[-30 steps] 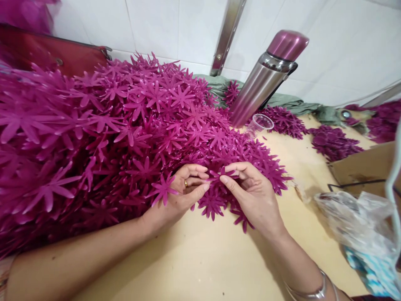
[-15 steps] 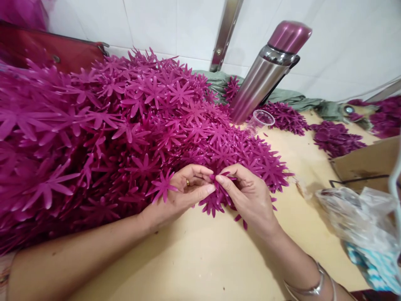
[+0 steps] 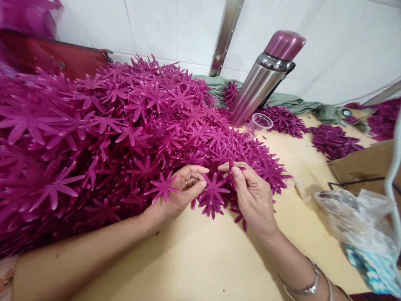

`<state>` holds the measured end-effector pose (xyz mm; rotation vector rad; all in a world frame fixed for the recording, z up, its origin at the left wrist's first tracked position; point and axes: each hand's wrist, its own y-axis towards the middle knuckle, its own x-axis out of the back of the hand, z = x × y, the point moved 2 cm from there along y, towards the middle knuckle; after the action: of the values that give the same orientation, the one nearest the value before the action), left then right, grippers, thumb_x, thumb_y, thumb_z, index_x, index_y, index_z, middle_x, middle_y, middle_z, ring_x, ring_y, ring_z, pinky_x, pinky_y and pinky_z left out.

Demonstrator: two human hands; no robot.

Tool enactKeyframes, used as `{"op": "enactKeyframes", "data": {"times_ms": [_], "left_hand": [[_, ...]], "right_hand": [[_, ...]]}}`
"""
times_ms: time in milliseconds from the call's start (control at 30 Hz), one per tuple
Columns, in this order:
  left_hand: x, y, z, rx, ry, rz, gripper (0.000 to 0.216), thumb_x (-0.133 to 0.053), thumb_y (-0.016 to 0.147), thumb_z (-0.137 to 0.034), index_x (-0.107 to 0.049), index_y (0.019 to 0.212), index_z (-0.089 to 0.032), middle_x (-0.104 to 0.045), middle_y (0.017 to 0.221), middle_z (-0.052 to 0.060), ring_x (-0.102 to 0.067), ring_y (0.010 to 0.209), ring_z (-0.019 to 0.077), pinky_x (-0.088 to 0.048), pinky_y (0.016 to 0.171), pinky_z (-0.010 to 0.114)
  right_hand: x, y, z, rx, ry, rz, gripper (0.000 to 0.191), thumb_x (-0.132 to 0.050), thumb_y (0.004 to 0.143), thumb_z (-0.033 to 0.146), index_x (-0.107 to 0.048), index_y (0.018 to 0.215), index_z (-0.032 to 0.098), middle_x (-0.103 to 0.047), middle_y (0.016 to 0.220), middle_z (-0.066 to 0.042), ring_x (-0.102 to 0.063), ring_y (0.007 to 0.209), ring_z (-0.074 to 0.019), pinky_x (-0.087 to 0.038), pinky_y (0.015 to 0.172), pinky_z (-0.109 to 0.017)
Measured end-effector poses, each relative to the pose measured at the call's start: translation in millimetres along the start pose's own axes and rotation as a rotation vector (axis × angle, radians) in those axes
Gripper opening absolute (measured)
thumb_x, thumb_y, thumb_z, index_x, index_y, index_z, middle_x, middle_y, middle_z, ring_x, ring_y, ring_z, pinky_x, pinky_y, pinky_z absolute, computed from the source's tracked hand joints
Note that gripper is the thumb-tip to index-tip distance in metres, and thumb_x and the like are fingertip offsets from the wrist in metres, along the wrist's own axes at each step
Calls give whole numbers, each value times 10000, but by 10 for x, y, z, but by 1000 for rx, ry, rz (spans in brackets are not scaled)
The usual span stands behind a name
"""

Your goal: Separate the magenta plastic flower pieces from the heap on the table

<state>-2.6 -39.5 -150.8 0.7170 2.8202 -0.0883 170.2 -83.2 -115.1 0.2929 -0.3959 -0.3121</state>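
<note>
My left hand [image 3: 180, 186], with a ring on one finger, is at the front edge of a big heap of magenta star-shaped artificial flower pieces [image 3: 144, 121]. Its fingers are loosely curled, with a gap between index finger and thumb. One magenta flower piece [image 3: 214, 189] lies close to its thumb tip, and another [image 3: 163, 187] overlaps the hand's outer side. My right hand [image 3: 253, 192] pinches a narrow-petalled magenta flower piece [image 3: 232, 172] between thumb and fingers, a short way from the left fingertips.
A steel-and-purple thermos [image 3: 266, 75] and a clear plastic cup [image 3: 260, 122] stand behind the heap. Smaller magenta piles [image 3: 333, 140] lie farther right. A cardboard box [image 3: 366, 163] and a clear plastic bag [image 3: 354, 209] are at the table's right side. A red bag [image 3: 56, 56] is back left.
My hands have parted slightly. The right hand has drawn away to the right with a flower piece in its pinch, uncovering the flower piece beside my left thumb.
</note>
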Motion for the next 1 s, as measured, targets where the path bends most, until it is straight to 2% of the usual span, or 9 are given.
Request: {"op": "enactKeyframes", "data": {"times_ms": [133,233,300,467,600,767,1000], "left_hand": [[6,-9,-8,-6,-6,-53,274,-662,917,-243,-638,1187,-201,-668,992,22,-616,903,124,-493,843,248],[7,-12,-18,-8,0,-64,291,-657,918,-240,-632,1207,-213,-670,1026,25,-619,912,126,-488,842,250],[8,-13,-20,6,2,-56,301,-656,921,-244,-631,1221,-221,-670,1054,28,-621,927,126,-484,857,254],[0,-3,-25,14,-53,-63,297,-703,876,-235,-655,1168,-215,-684,1030,29,-632,886,124,-505,828,257],[-10,6,-43,23,-63,-75,302,-734,845,-243,-667,1136,-200,-691,1017,35,-637,873,129,-515,810,258],[-13,11,-72,40,-47,-48,301,-742,837,-258,-663,1120,-193,-699,1017,42,-647,903,147,-520,834,274],[7,5,-58,34,-13,-28,288,-720,868,-271,-663,1142,-201,-706,1064,51,-654,939,158,-512,854,283]], "right_hand": [[34,56,-75,-202,269,-84,302,-556,1010,477,-742,974,243,-738,945,-35,-652,800,-169,-539,793,-311],[26,121,-98,-263,564,-79,264,-589,993,468,-735,935,257,-764,958,-23,-663,761,-149,-553,785,-300],[28,156,-100,-290,645,-65,191,-664,954,432,-731,926,255,-775,968,-13,-659,731,-127,-556,766,-273],[61,173,-130,-315,594,-45,155,-818,833,333,-719,868,219,-757,793,5,-637,653,-106,-554,713,-237],[68,152,-167,-331,578,-21,193,-839,810,341,-705,870,216,-751,779,13,-640,620,-103,-551,655,-233],[72,135,-201,-343,510,11,238,-829,822,400,-683,845,214,-701,675,36,-594,555,-88,-493,566,-204],[81,94,-170,-343,379,-32,475,-714,896,540,-539,610,204,-492,510,59,-390,463,-78,-317,459,-227]]}}
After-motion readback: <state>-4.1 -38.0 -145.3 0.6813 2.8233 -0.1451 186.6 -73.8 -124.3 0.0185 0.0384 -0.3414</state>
